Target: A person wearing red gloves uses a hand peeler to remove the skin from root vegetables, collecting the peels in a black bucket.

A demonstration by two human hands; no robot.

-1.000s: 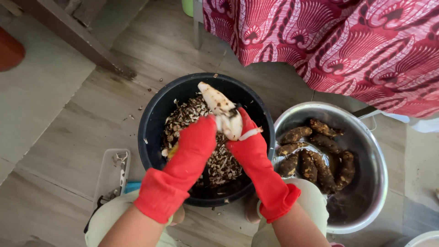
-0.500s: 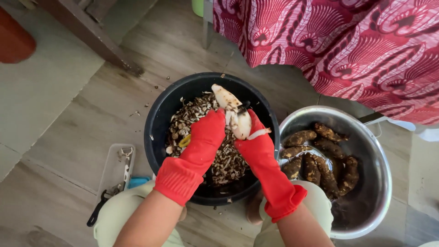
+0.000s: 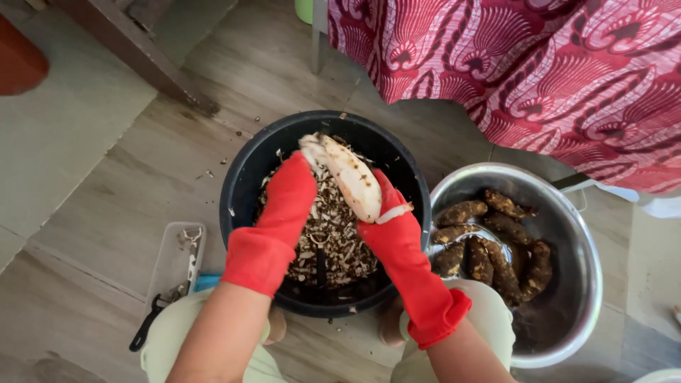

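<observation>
Both my hands wear red rubber gloves and work over a black bucket [image 3: 241, 177] full of brown and white peelings. My left hand [image 3: 287, 206] grips the far end of a pale peeled root [image 3: 351, 177]. My right hand [image 3: 394, 230] closes on the root's near end. A thin pale strip [image 3: 397, 211] sticks out by that thumb; I cannot tell whether it is a blade or a peel. The root lies tilted above the peelings.
A steel bowl [image 3: 567, 213] at the right holds several brown unpeeled roots [image 3: 489, 248] in a little water. A clear plastic tray [image 3: 167, 262] with a peeler and a black-handled tool lies at the left. Red patterned cloth [image 3: 532, 64] hangs at the top right. My knees flank the bucket.
My hands have drawn slightly apart, so more of the peeled root shows between them. The root now lies lower and more lengthwise over the bucket.
</observation>
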